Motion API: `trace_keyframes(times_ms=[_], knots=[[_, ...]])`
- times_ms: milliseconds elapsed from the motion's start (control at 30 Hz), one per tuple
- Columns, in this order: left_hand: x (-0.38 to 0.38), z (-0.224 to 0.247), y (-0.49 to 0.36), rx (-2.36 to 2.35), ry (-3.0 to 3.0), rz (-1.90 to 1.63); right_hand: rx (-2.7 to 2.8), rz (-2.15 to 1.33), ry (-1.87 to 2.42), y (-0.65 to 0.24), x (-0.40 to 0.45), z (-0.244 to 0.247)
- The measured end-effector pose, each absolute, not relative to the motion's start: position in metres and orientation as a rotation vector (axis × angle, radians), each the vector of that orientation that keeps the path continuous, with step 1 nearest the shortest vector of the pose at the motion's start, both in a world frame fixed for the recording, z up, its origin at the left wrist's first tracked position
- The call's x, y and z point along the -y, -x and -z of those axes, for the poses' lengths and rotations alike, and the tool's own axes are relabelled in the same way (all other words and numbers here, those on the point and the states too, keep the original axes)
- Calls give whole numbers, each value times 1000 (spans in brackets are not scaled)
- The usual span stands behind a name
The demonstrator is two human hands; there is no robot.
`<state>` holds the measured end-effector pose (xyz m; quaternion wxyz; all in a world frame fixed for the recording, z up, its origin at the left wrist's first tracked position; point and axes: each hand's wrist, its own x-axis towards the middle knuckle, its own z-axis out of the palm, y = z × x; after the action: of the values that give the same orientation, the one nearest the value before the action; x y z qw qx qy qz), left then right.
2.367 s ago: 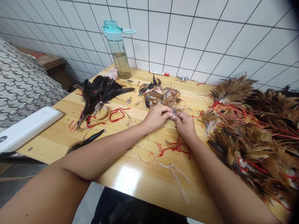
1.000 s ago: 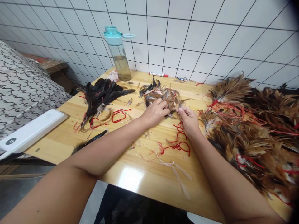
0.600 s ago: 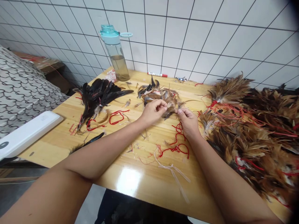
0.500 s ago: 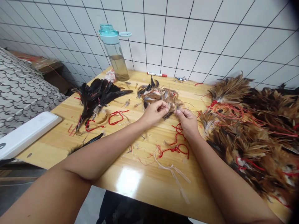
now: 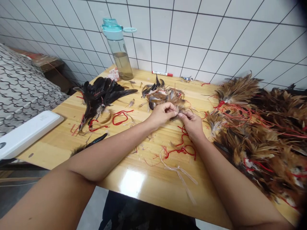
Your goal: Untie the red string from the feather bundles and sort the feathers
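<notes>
Over the middle of the table [image 5: 115,156] my left hand [image 5: 163,115] and my right hand [image 5: 192,124] meet with fingertips pinched close together. Something small, perhaps a feather, is between them; it is too fine to make out. Just behind them lies a loose heap of brown and dark feathers [image 5: 160,95]. Red cord [image 5: 182,149] lies in curls below my right hand, beside a pale ribbon [image 5: 183,179].
At the left lie a bundle of black feathers [image 5: 102,95] and a white oblong device [image 5: 31,134]. Behind stand a water bottle [image 5: 122,60] and a red-capped marker [image 5: 162,73]. Brown feather bundles [image 5: 254,143] with red strings fill the right side.
My hands have come together, with the fingertips now nearly touching where a gap was before. The whole view has shifted slightly.
</notes>
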<state>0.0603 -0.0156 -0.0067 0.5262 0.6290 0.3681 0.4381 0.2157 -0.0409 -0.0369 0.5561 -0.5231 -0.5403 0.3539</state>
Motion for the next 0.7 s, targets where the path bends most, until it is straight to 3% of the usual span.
trace_keyframes(times_ms=[700], knots=[[13,11,-59,-963,-1660,-1033,1572,-604,1266,-217,42,33]])
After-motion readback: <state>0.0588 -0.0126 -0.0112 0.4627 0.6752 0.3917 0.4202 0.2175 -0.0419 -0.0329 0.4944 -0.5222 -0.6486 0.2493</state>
